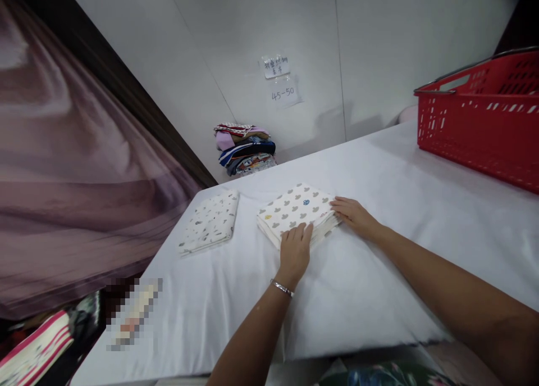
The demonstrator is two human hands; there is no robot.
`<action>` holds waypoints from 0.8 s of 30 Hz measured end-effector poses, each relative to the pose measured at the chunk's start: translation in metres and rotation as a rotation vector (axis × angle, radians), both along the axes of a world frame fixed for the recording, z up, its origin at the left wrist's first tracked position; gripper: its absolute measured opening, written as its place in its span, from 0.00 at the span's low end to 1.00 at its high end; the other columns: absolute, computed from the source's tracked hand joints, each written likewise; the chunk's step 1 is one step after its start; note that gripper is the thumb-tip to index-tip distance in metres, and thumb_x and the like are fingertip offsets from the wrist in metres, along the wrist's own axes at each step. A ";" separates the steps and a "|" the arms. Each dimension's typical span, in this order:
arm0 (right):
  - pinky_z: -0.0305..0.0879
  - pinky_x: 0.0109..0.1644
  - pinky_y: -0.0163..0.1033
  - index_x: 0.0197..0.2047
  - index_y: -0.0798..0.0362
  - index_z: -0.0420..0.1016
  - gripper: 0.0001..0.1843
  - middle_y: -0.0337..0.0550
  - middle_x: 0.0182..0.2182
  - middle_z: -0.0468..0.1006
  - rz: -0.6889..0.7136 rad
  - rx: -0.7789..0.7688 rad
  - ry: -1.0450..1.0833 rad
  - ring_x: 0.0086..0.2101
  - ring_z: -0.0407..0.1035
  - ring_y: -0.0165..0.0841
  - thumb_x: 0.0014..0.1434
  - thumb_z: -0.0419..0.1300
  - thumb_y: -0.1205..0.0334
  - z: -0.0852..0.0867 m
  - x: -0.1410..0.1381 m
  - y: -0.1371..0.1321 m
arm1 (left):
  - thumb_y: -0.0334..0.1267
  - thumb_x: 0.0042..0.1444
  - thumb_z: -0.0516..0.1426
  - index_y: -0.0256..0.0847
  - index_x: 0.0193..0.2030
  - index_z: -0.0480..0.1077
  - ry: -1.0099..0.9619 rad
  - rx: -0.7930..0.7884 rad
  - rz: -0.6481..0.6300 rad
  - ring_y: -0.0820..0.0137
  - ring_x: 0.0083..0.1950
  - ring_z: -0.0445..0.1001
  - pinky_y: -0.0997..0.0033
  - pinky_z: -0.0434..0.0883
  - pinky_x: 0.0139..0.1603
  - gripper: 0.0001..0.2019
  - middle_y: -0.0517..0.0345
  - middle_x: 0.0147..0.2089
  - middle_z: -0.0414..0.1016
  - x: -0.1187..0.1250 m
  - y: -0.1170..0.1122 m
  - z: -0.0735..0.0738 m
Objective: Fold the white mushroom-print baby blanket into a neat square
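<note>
Squarely before the person, two hands rest on a folded printed cloth (pixel 290 206) lying on a white-covered table (pixel 370 296).
The left hand (pixel 295 252) lies over the near edge, fingers loosely stretched, and the right hand (pixel 356 216) touches the right corner with fingers nearly straight; neither is clenched, and whether a thumb tucks under cannot be told. Set at neighbouring sides, they seem placed to keep the layers lined up while the table carries the weight. A second folded cloth (pixel 210 223) sits apart to the left, close to the table's left edge, probably to stay out of the way. White cover shows between the two cloths, and a wider stretch reaches right to the red basket (pixel 480 133), leaving the right arm more room.
</note>
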State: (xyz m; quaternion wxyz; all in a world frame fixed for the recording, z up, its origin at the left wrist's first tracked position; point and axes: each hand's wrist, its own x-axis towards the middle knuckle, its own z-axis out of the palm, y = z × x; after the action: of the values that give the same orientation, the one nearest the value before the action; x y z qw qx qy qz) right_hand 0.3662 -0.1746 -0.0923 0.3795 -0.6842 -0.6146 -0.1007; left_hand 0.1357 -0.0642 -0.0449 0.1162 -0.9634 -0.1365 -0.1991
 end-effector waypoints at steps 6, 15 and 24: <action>0.60 0.56 0.52 0.49 0.47 0.72 0.17 0.44 0.51 0.73 -0.035 -0.015 -0.017 0.56 0.61 0.41 0.64 0.46 0.58 -0.003 0.000 0.002 | 0.24 0.56 0.49 0.43 0.38 0.69 0.034 -0.005 -0.053 0.65 0.47 0.68 0.64 0.64 0.44 0.11 0.54 0.59 0.64 0.006 0.001 -0.001; 0.61 0.54 0.52 0.51 0.46 0.72 0.18 0.43 0.50 0.74 -0.062 -0.022 -0.033 0.55 0.62 0.41 0.64 0.46 0.59 -0.004 -0.002 0.004 | 0.29 0.58 0.48 0.41 0.38 0.69 0.062 -0.083 0.031 0.62 0.47 0.67 0.58 0.64 0.45 0.10 0.51 0.57 0.65 0.014 -0.007 0.002; 0.61 0.54 0.51 0.51 0.49 0.72 0.17 0.43 0.50 0.74 -0.071 -0.007 -0.052 0.54 0.63 0.40 0.64 0.46 0.58 -0.007 -0.001 0.006 | 0.28 0.57 0.50 0.37 0.36 0.71 0.063 -0.058 0.014 0.59 0.51 0.65 0.56 0.63 0.48 0.09 0.49 0.55 0.67 0.029 -0.008 0.004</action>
State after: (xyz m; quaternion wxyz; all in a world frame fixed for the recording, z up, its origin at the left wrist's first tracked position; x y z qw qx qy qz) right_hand 0.3653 -0.1685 -0.0990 0.3572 -0.7041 -0.5999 -0.1294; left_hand 0.1643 -0.0720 -0.0414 0.0939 -0.9712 -0.1453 -0.1639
